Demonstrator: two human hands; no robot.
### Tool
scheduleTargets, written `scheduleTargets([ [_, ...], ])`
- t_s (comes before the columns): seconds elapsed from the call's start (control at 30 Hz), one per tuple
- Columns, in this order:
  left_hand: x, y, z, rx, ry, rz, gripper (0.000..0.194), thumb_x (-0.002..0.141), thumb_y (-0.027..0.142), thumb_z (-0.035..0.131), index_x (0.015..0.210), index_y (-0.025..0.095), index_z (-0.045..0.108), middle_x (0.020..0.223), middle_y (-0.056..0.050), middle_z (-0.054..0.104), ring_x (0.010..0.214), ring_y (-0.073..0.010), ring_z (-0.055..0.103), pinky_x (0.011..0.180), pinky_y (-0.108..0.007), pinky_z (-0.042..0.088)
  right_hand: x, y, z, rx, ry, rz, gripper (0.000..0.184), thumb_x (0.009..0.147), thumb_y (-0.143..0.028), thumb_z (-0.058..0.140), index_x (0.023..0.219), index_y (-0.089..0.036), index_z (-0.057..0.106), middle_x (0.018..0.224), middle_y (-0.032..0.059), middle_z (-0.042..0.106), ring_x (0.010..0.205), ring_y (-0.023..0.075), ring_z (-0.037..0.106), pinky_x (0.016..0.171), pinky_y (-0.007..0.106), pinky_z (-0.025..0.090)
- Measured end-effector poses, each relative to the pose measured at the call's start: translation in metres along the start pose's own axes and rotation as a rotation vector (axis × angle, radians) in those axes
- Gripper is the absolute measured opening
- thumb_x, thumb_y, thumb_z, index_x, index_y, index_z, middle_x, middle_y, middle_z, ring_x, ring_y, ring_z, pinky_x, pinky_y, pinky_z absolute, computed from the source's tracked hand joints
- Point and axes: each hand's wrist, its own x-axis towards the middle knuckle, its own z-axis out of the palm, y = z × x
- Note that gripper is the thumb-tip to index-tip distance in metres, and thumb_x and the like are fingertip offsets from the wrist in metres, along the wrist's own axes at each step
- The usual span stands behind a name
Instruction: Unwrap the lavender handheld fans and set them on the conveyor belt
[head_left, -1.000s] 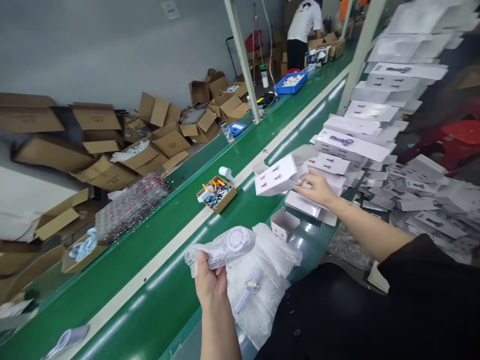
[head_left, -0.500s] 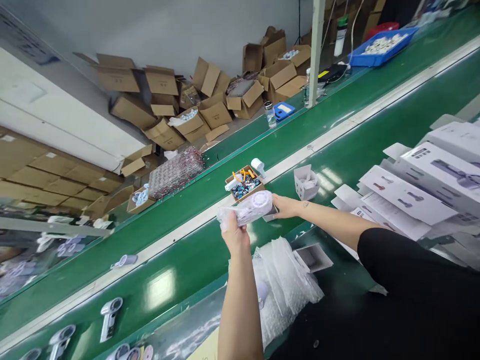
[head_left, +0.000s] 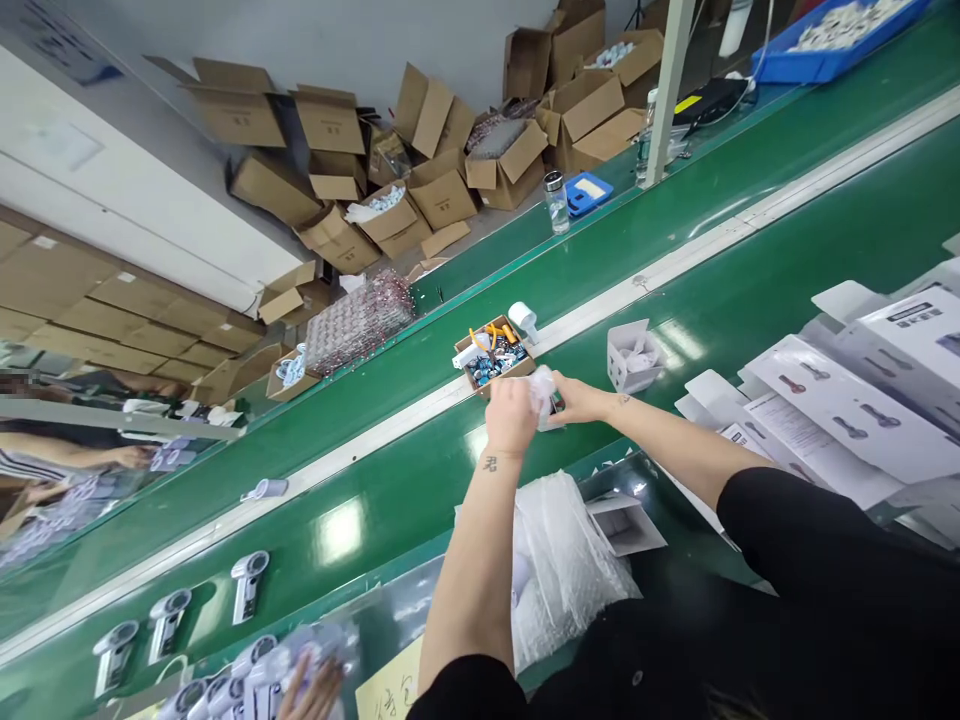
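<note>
My left hand is closed round a bagged handheld fan, only a bit of its clear wrap showing past the fingers. My right hand meets it from the right, fingers closed on a small white box that is mostly hidden between the two hands. Both hands hover over the green conveyor belt, just in front of a small cardboard box of parts. An open white box stands on the belt to the right. A heap of bubble-wrap bags lies below my arms.
Flat white printed cartons are stacked at the right. Several bare fans lie on the belt at lower left, where another person's hand reaches. Open cardboard boxes litter the floor beyond. A post and blue tray stand far right.
My left hand has carried the bagged fan forward and turned it down into the box my right hand holds. The view has shifted left, showing more fans and another person's hand.
</note>
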Motion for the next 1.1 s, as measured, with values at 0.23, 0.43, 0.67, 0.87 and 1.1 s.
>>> scheduleTargets([
  [0.23, 0.022, 0.0, 0.009, 0.063, -0.215, -0.055, 0.012, 0.087, 0.025, 0.05, 0.095, 0.017, 0.054, 0.095, -0.012, 0.056, 0.097, -0.0244, 0.051, 0.08, -0.035, 0.043, -0.001, -0.001, -0.01, 0.015, -0.005, 0.021, 0.061, 0.061, -0.031, 0.075, 0.113, -0.018, 0.046, 0.11, 0.0088, 0.058, 0.093, 0.0226, 0.059, 0.076, 0.031, 0.049],
  [0.43, 0.0, 0.007, 0.017, 0.0, -0.226, 0.136, 0.026, 0.089, 0.027, 0.047, 0.112, 0.017, 0.054, 0.107, -0.013, 0.055, 0.107, -0.0254, 0.046, 0.09, -0.038, 0.038, -0.005, 0.0, -0.012, 0.062, 0.005, -0.051, 0.041, 0.065, -0.032, 0.071, 0.101, -0.017, 0.057, 0.104, 0.0063, 0.061, 0.098, 0.024, 0.058, 0.083, 0.035, 0.048],
  [0.67, -0.026, 0.002, 0.025, 0.121, -0.282, -0.058, 0.038, 0.084, 0.014, 0.041, 0.115, 0.026, 0.061, 0.127, -0.011, 0.053, 0.124, -0.0337, 0.034, 0.096, -0.054, 0.029, -0.001, -0.012, -0.012, 0.078, -0.046, -0.078, 0.048, 0.063, -0.019, 0.066, 0.108, -0.02, 0.051, 0.106, 0.0041, 0.059, 0.094, 0.0196, 0.058, 0.073, 0.027, 0.049],
  [0.87, -0.044, -0.003, 0.02, 0.157, -0.304, -0.179, 0.053, 0.085, 0.013, 0.038, 0.136, 0.024, 0.044, 0.145, -0.01, 0.038, 0.133, -0.0371, 0.024, 0.103, -0.06, 0.021, 0.029, -0.013, -0.01, 0.021, -0.124, -0.053, 0.057, 0.057, -0.021, 0.074, 0.108, -0.019, 0.049, 0.107, 0.0051, 0.059, 0.101, 0.024, 0.057, 0.083, 0.033, 0.046],
  [1.1, -0.15, -0.046, -0.032, -0.122, -0.023, -0.332, 0.03, 0.086, 0.03, 0.05, 0.113, 0.023, 0.062, 0.125, -0.011, 0.058, 0.121, -0.0278, 0.046, 0.1, -0.044, 0.035, 0.018, -0.023, -0.02, -0.301, -0.077, -0.057, 0.049, 0.058, -0.03, 0.081, 0.098, -0.014, 0.059, 0.115, 0.0135, 0.055, 0.111, 0.0297, 0.05, 0.098, 0.042, 0.039],
])
